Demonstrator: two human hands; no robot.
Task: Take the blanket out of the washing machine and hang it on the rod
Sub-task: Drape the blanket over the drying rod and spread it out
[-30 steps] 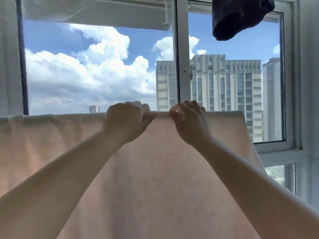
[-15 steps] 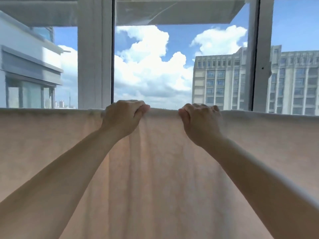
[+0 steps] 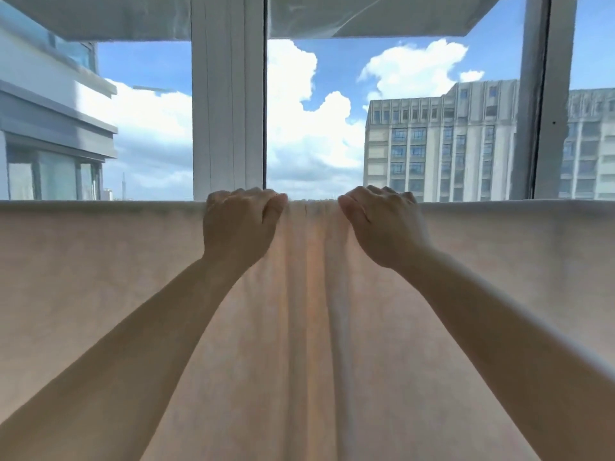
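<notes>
Pale pink blanket (image 3: 100,277) hangs in a wide sheet across the whole view, its top edge level in front of a window. The left hand (image 3: 238,224) and right hand (image 3: 382,224) grip that top edge close together, fingers curled over it. Between them the cloth bunches into vertical folds. Beyond the white window frame (image 3: 228,111) stand a grey building (image 3: 442,144) and cloudy blue sky.
</notes>
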